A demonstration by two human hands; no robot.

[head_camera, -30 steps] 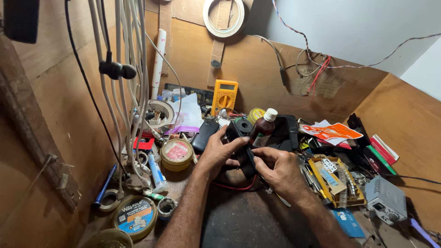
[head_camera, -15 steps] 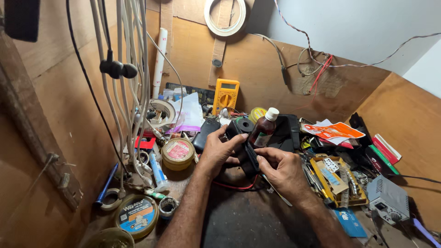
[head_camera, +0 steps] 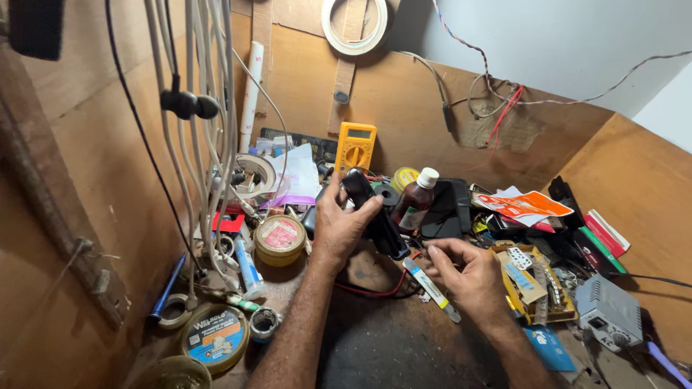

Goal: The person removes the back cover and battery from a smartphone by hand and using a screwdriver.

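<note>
Left hand: fingers clamped on a black oblong plastic device, held up just in front of the yellow handheld multimeter.
Right hand: fingers pinched on a slim white-and-blue flat tool, below and right of the multimeter.
Labels: brown glass bottle with white cap and pale label right of the multimeter; round tin with red-and-cream lid to its lower left; orange-and-white packet far right.
Open room: dark bare patch of the worn table between the forearms.
Room: plywood walls.

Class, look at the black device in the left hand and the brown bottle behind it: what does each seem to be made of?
Black device, held by the left hand: probably moulded plastic, matt with a faint sheen. Brown bottle: translucent amber, glossy, so glass or plastic; its white cap looks like plastic.
</note>
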